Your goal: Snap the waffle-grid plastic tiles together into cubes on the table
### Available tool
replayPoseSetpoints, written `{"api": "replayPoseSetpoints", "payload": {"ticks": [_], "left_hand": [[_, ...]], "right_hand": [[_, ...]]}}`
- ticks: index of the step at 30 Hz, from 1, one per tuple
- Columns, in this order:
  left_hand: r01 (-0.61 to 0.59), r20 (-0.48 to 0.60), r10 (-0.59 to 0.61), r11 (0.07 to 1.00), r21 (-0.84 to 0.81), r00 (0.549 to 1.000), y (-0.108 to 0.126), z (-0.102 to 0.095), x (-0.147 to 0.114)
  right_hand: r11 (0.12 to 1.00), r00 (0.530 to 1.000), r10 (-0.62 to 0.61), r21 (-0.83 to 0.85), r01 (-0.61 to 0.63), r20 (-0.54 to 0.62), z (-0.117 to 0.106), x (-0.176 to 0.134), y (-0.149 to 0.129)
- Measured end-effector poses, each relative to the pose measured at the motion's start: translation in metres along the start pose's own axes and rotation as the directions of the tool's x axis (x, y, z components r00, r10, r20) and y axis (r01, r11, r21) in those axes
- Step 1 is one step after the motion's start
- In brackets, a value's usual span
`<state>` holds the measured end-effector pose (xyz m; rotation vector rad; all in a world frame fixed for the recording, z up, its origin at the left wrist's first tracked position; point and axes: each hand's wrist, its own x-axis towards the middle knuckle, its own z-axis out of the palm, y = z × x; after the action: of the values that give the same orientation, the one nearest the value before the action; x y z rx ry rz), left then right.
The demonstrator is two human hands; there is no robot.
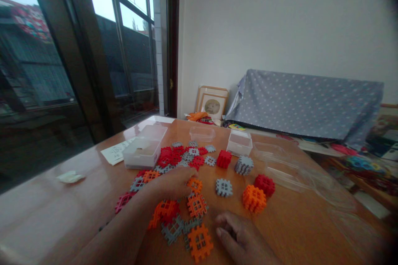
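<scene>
My left hand point(178, 180) reaches over the pile of plastic tiles, its thumb and fingers closed around the edge of an orange waffle-block tile point(195, 185). Just below lie another orange tile point(197, 205), a grey tile point(173, 230) and a front orange tile point(200, 242). My right hand point(234, 234) rests on the table to their right, fingers curled in, with nothing visible in it. A stack of grey tiles point(224, 187) sits between the pile and the sorted stacks: orange point(254, 198), dark red point(264, 185), grey point(244, 165) and red point(224, 159).
Loose red tiles point(166, 156) and grey ones spread beyond my left hand. A clear box point(141, 155) stands at the left, beside a handwritten paper point(113, 153) and a crumpled tissue point(71, 177). A small white box point(239, 143) and clear lids point(286, 174) lie at the right.
</scene>
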<state>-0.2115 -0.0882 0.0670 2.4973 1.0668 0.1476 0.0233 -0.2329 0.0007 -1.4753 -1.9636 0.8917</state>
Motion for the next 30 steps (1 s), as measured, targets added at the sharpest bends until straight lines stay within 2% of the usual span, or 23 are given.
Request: {"api": "replayPoseSetpoints", "payload": {"ticks": [6,14,16,20,25,30], "left_hand": [[0.023,-0.026,-0.022,0.999,0.046,0.999,-0.007,0.013,0.008],[-0.008,-0.074,0.019,0.990,0.137,0.997,-0.004,0.014,0.012],[0.027,-0.122,-0.006,0.985,0.173,0.993,0.000,0.015,0.015],[0.173,-0.217,-0.116,0.949,0.264,0.969,0.007,0.022,0.021],[0.245,-0.200,-0.186,0.912,0.330,0.962,0.013,0.030,0.026],[0.250,-0.196,-0.196,0.917,0.311,0.961,0.017,0.029,0.028]], "right_hand": [[1.000,1.000,0.002,-0.006,-0.002,-0.021,0.002,0.000,0.002],[1.000,0.999,0.024,0.004,-0.023,-0.044,0.001,-0.002,0.002],[1.000,0.999,0.023,0.008,-0.023,-0.041,0.001,-0.003,0.001],[1.000,0.999,-0.001,-0.002,0.001,-0.050,0.001,-0.002,0.001],[1.000,0.998,0.018,-0.019,-0.020,-0.062,0.000,-0.002,0.000],[0.999,0.997,0.036,-0.028,-0.038,-0.069,0.001,-0.003,-0.001]]}}
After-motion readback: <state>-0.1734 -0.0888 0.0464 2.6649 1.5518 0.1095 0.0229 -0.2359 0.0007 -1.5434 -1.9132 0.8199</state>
